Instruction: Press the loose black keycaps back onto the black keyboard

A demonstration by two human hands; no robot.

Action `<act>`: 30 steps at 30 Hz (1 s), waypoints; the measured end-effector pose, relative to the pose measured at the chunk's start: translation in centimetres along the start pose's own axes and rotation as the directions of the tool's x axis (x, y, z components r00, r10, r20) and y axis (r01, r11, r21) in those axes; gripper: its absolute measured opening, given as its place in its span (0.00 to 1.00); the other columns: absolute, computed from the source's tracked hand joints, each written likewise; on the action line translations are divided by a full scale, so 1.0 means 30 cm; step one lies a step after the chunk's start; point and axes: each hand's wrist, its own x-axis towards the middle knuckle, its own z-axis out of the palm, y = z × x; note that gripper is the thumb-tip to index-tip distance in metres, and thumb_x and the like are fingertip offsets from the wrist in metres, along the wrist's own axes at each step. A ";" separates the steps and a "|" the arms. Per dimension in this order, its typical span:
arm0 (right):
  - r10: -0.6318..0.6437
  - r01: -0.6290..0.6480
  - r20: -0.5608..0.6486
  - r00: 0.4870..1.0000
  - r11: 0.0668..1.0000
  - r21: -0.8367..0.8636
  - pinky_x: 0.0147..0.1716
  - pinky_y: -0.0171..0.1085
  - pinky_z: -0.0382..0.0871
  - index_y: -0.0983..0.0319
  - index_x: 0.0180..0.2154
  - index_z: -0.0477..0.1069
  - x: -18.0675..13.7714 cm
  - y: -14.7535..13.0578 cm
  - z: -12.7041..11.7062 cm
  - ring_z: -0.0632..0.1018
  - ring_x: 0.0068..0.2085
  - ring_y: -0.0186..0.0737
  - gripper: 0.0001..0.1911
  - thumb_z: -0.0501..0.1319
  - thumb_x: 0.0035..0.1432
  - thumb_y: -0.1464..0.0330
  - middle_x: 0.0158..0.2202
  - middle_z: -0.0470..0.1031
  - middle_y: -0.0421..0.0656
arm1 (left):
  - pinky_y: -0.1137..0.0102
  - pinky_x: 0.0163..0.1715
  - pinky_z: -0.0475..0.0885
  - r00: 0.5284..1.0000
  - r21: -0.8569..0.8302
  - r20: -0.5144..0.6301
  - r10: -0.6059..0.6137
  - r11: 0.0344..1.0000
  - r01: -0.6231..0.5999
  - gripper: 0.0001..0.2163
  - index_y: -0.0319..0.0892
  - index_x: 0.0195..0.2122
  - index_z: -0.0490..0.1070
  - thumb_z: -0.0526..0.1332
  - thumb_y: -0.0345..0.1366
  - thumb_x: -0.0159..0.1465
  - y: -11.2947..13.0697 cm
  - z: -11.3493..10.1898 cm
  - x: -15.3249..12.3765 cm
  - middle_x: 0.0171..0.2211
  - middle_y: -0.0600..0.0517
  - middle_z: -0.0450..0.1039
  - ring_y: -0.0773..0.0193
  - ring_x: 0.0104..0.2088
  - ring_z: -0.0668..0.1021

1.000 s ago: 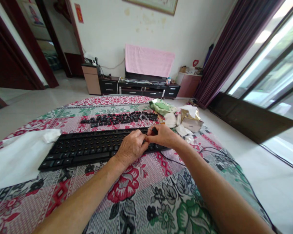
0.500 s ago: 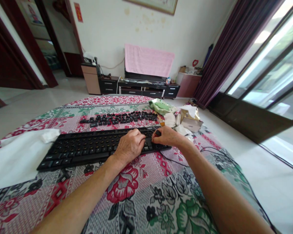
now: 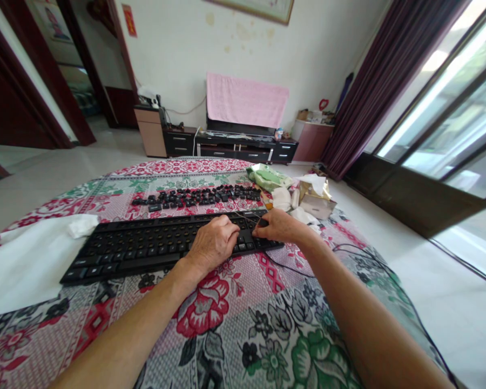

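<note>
A long black keyboard point(image 3: 133, 243) lies across the table, with many of its keycaps off and the small key posts showing. My left hand point(image 3: 214, 237) rests over its right half, fingers curled and pressed together. What these fingers hold, if anything, is hidden beneath them. Close by on the right, my right hand point(image 3: 277, 224) pinches a small tool with a black grip and thin wire prongs, seemingly a keycap puller point(image 3: 262, 221). Its wires point left over the keyboard's number pad end. Loose black keycaps point(image 3: 194, 197) lie in a long heap behind the keyboard.
A white cloth point(image 3: 20, 259) lies to the left of the keyboard. At the back right are a green wipes pack point(image 3: 269, 178), crumpled tissues point(image 3: 282, 199) and an open box point(image 3: 318, 205). A black cable point(image 3: 291, 266) trails right across the patterned tablecloth point(image 3: 243, 324).
The tool's wires have swung a little and now show more plainly, reaching further left. Both hands have barely shifted; the keyboard and loose keycaps look the same.
</note>
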 end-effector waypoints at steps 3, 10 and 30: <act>-0.047 0.047 0.000 0.999 0.999 -0.009 0.17 0.31 0.54 0.67 0.28 0.74 0.006 0.008 0.001 0.65 0.20 0.31 0.16 0.56 0.46 0.61 0.19 0.69 0.42 | 0.70 0.35 0.67 1.000 0.004 0.001 0.005 1.000 -0.005 0.10 0.42 0.33 0.70 0.50 0.35 0.60 -0.003 0.003 0.001 0.31 0.51 0.67 0.65 0.34 0.70; -0.165 0.165 0.030 0.986 0.986 -0.005 0.18 0.31 0.54 0.66 0.30 0.75 0.024 0.021 0.005 0.65 0.20 0.30 0.16 0.55 0.47 0.62 0.20 0.69 0.40 | 0.71 0.34 0.67 1.000 0.017 -0.001 0.028 0.999 -0.028 0.09 0.42 0.34 0.70 0.51 0.35 0.59 -0.009 0.011 0.000 0.30 0.51 0.67 0.65 0.34 0.70; -0.132 0.132 0.009 0.991 0.991 0.006 0.19 0.30 0.56 0.65 0.32 0.73 0.006 0.020 -0.014 0.68 0.22 0.30 0.15 0.55 0.48 0.62 0.21 0.71 0.42 | 0.71 0.34 0.67 0.999 0.016 0.006 0.035 0.999 -0.035 0.10 0.42 0.33 0.70 0.50 0.34 0.60 -0.008 0.000 0.001 0.30 0.51 0.67 0.66 0.34 0.70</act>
